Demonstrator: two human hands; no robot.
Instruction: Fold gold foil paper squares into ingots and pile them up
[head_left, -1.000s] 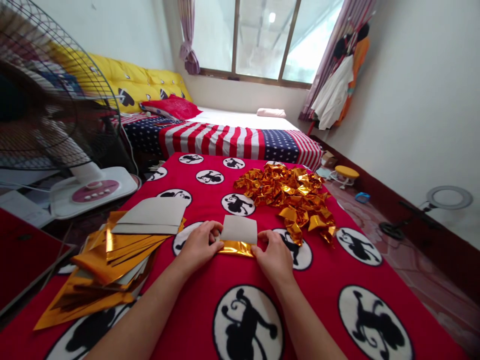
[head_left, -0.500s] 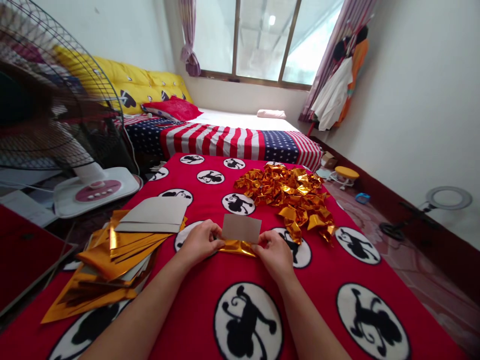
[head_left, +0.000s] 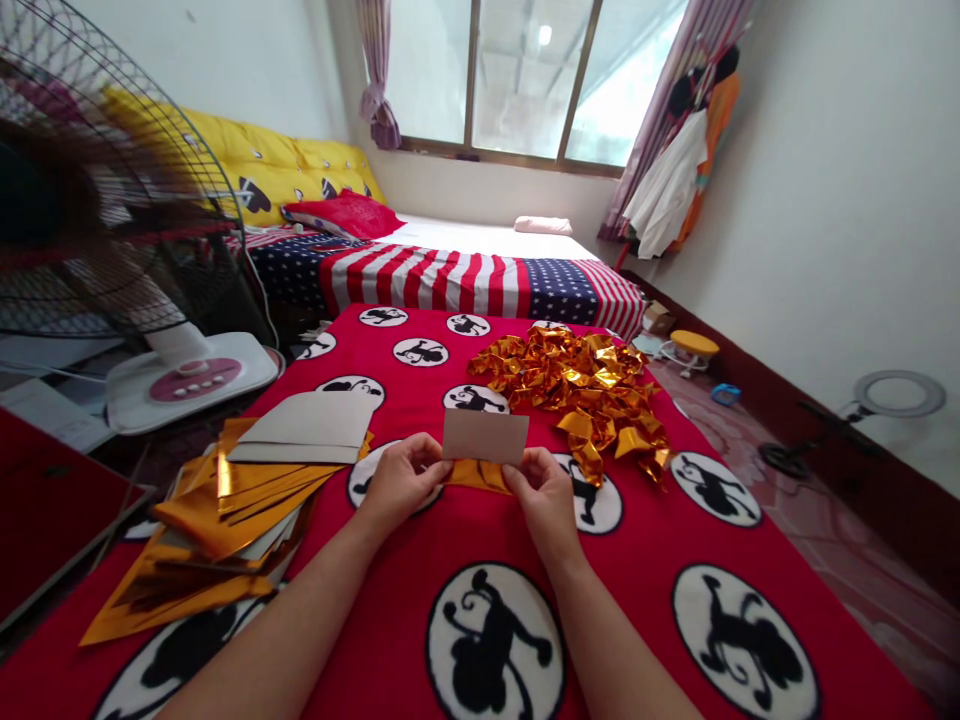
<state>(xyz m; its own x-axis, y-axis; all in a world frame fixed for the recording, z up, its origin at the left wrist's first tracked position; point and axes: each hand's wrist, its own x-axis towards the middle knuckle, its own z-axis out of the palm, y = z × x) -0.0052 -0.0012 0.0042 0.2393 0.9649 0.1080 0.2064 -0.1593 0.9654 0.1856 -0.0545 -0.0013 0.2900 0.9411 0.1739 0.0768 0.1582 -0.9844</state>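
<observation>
Between my two hands is a small sheet of foil paper point(head_left: 484, 436), its grey back facing me and a folded orange-gold strip along its lower edge. My left hand point(head_left: 407, 478) pinches the left end of the fold, and my right hand point(head_left: 545, 492) pinches the right end. Left of my hands lies a fanned stack of gold paper point(head_left: 217, 530), with grey-backed sheets point(head_left: 307, 428) on top. A heap of folded, shiny gold pieces point(head_left: 574, 375) sits beyond my right hand on the red cloth point(head_left: 375, 620) with monkey prints.
A fan point(head_left: 112, 200) with spinning blades stands at the left on a white base. Behind the cloth-covered surface is a bed point(head_left: 480, 238) below a window. At the right are a yellow stool point(head_left: 691, 345) and a ring light point(head_left: 898, 394) on the floor.
The held sheet has risen slightly and tilted, showing the gold fold flatter and duller. Both hands have shifted slightly away from me, still pinching its ends.
</observation>
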